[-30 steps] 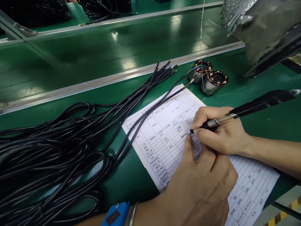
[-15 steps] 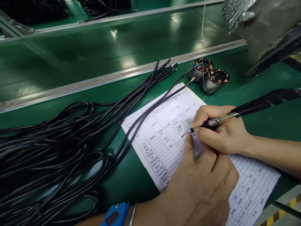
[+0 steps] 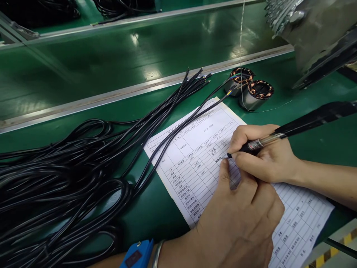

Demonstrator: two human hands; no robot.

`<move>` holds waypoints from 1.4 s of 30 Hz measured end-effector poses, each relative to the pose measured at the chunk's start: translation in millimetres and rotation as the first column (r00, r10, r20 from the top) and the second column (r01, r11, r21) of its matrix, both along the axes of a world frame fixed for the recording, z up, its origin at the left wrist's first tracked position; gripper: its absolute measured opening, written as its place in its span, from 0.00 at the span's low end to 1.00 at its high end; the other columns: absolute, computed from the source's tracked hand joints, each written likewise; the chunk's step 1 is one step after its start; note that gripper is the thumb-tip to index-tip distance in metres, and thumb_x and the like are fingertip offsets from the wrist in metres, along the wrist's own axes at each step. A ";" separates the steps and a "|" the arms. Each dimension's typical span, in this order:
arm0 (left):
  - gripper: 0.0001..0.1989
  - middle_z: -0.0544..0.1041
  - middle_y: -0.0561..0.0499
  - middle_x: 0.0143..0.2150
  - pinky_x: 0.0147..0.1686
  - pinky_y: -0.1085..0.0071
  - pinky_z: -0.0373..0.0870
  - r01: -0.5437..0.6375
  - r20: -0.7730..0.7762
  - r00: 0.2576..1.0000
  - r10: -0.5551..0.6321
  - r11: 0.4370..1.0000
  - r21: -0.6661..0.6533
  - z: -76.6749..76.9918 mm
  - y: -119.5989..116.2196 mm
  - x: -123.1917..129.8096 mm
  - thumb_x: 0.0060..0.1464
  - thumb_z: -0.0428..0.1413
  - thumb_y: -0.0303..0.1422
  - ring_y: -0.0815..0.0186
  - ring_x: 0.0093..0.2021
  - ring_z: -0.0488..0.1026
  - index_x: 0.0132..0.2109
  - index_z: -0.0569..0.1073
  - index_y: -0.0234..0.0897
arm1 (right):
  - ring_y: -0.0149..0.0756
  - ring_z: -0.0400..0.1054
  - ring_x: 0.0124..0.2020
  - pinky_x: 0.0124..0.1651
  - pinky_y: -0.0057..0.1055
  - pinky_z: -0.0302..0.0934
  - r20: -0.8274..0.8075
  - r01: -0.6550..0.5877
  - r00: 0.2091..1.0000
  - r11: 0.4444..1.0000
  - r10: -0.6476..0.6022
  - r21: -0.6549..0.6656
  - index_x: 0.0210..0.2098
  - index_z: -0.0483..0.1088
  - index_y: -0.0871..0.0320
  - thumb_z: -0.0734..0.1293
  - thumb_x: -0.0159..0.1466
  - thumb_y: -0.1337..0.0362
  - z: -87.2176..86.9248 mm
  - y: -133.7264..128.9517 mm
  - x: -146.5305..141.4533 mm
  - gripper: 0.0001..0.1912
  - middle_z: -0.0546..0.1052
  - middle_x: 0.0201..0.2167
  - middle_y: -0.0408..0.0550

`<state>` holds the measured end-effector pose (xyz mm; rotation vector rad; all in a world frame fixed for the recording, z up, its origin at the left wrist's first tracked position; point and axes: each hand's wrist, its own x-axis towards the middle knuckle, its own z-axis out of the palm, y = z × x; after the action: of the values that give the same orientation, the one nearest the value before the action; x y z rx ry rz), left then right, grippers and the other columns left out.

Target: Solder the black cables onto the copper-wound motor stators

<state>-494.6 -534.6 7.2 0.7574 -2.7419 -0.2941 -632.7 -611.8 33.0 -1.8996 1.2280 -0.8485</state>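
A printed form (image 3: 178, 178) with handwritten entries lies on the green table. My right hand (image 3: 259, 152) pinches a black pen (image 3: 255, 144), its tip touching the form in a column of handwriting. My left hand (image 3: 242, 219) rests on the paper just below the pen tip, index finger stretched out and the other fingers bent; it holds nothing. A blue band (image 3: 137, 254) and a metal bracelet are on the left wrist. Two black cables cross the form's upper left part.
Coiled black cables (image 3: 61, 182) cover the left side. Two copper-wound stators (image 3: 255, 96) stand behind the form. A metal machine part (image 3: 320, 33) is at the top right. Metal rails (image 3: 111, 95) run across the back.
The pen tip has shifted very slightly and a little more writing shows beside it. The left hand stays in place on the paper.
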 end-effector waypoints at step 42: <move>0.24 0.74 0.41 0.51 0.59 0.36 0.59 0.001 0.022 1.000 -0.001 1.000 0.007 9.7 -3.7 3.8 0.58 0.47 0.35 0.43 0.57 0.65 0.60 0.69 0.33 | 0.32 0.59 0.18 0.18 0.33 0.53 0.008 0.010 1.000 1.000 -0.010 -0.003 0.21 0.62 0.53 0.65 0.49 0.72 -0.2 -0.9 1.0 0.09 0.69 0.18 0.41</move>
<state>-490.7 -538.3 16.9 0.7660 -2.7636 -0.2970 -631.7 -612.6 32.8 -1.8925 1.2333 -0.8625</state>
